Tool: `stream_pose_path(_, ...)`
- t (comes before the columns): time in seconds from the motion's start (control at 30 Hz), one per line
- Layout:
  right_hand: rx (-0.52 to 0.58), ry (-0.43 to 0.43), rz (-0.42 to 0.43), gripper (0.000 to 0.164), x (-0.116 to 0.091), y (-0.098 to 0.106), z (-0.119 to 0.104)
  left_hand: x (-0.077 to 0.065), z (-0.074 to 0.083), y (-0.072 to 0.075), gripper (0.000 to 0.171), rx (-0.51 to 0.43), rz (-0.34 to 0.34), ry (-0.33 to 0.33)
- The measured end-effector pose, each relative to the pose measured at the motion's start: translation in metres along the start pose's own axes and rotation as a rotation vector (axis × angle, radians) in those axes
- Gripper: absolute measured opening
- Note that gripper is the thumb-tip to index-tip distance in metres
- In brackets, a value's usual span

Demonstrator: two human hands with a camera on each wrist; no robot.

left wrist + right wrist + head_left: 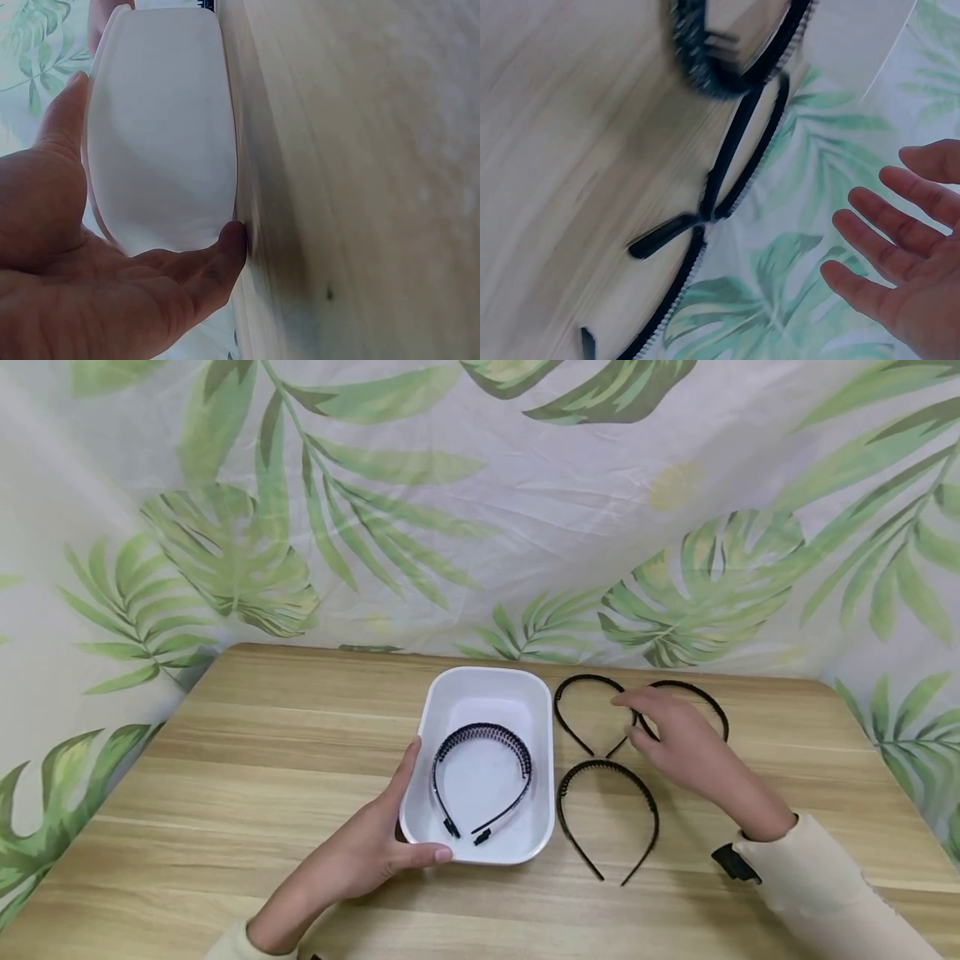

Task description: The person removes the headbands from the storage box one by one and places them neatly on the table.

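Note:
My left hand (367,847) holds a white plastic bin (480,853) by its near left corner, thumb at the near rim and fingers along the left wall. In the left wrist view the fingers curl against the bin's outer wall (161,135), close to the tabletop. Inside the bin lies a black toothed hairband (486,727), ends toward me. My right hand (682,743) hovers with spread, relaxed fingers, partly covering the far right hairband (712,697). Beside it are a far middle hairband (573,680) and a nearer hairband (651,802). Nothing is in its grasp.
The wood-grain table (247,760) stretches left and right of the bin. A leaf-printed cloth (420,527) hangs along the table's back edge. The two far hairbands lie near that edge, just right of the bin, overlapping where they meet.

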State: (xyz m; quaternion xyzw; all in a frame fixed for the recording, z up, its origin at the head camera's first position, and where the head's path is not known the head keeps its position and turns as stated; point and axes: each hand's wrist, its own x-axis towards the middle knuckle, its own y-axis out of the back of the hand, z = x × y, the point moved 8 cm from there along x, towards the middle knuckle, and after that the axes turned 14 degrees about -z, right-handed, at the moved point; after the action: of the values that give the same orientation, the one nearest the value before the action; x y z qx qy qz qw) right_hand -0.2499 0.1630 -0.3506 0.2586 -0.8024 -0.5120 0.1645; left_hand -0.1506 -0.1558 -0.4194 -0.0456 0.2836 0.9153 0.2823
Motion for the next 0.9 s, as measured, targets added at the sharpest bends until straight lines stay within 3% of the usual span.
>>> stream_pose_path(0.23, 0.064, 0.023, -0.019, 0.034, -0.003, -0.007, -0.019, 0.0, -0.001, -0.001, 0.131, -0.009, -0.008, 0.009)
stream_pose_path(0.43, 0.102, 0.08, 0.013, 0.034, -0.002, -0.012, -0.033, 0.0, -0.003, -0.002, 0.131, -0.007, -0.002, 0.033)
stream_pose_path(0.9, 0.151, 0.151, 0.019, 0.034, 0.009, -0.019, -0.056, 0.0, -0.002, -0.001, 0.13, -0.017, 0.0, 0.012)
